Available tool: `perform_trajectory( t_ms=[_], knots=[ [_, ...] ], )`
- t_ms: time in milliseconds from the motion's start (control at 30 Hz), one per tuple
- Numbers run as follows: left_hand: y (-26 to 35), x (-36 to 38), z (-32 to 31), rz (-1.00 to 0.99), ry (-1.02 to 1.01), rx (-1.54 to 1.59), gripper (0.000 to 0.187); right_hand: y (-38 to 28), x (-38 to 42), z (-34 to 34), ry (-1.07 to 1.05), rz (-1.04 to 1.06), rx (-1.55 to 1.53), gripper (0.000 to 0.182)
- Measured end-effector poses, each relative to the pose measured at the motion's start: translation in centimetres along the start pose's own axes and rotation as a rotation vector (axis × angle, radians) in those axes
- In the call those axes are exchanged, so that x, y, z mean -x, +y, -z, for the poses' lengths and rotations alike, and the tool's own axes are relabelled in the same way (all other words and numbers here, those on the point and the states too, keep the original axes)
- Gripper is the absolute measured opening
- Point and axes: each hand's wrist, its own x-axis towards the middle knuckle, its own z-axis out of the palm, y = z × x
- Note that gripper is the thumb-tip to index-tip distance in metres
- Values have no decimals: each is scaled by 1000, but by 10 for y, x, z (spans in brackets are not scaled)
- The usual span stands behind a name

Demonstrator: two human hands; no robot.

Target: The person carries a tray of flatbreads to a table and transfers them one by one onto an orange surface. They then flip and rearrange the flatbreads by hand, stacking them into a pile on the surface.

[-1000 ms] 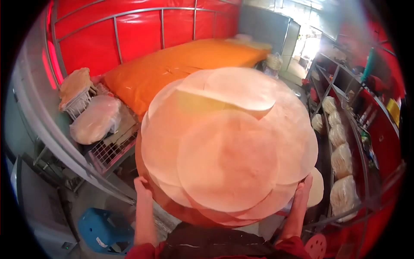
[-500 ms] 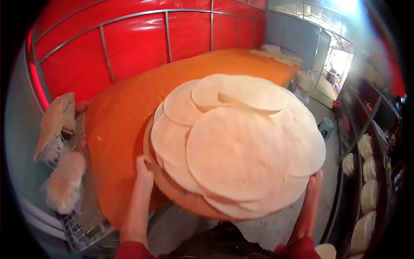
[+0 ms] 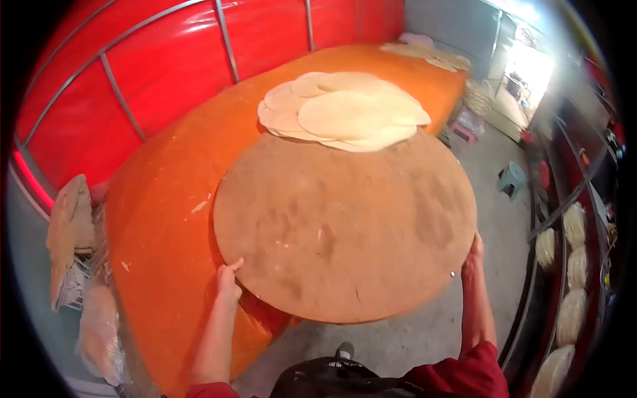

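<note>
A large round brown board (image 3: 345, 225) is held by its rim over the near edge of an orange-covered table (image 3: 159, 219). My left hand (image 3: 229, 282) grips the board's lower left edge, thumb on top. My right hand (image 3: 475, 252) holds its right edge, with the fingers mostly hidden beneath. Past the board's far edge, a pile of thin, round, pale sheets (image 3: 352, 109) lies overlapped, its near side meeting the board.
At left are folded tan cloths (image 3: 70, 225) and a plastic-wrapped bundle (image 3: 99, 331). More pale sheets (image 3: 431, 56) lie at the table's far end. A grey-blue stool (image 3: 511, 180) stands on the floor. Shelves at right hold pale bundles (image 3: 570, 318).
The pale sheets have slid off the board toward the far side, leaving its brown surface bare. Both hands still hold the board's rim.
</note>
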Motion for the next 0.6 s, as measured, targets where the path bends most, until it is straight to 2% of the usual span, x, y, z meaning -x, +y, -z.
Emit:
perform_trajectory(
  t_ms=[67,133,233,367,400,467,533,567,600],
  knots=[
    [-6,-3,2,-99,1,16,40,5,6,9,17,39,41,37],
    [-6,-9,4,-241,54,-12,38,18,32,9,315,56,593,35],
    [-1,-17,22,-14,-165,204,36,59,77,24,248,226,342,30],
    [14,3,36,57,-206,93,35,37,176,16,254,228,265,30],
    [19,-5,59,110,-322,107,38,29,212,11,244,199,260,29],
    [46,32,98,-96,-455,2,41,31,283,0,208,184,223,27],
    [74,77,139,-47,-512,17,43,37,356,-4,175,228,177,27],
    [90,123,148,-81,-505,-25,43,37,394,0,179,245,161,26],
    [85,158,172,-696,-732,-144,35,47,420,13,278,255,85,28]
  ],
)
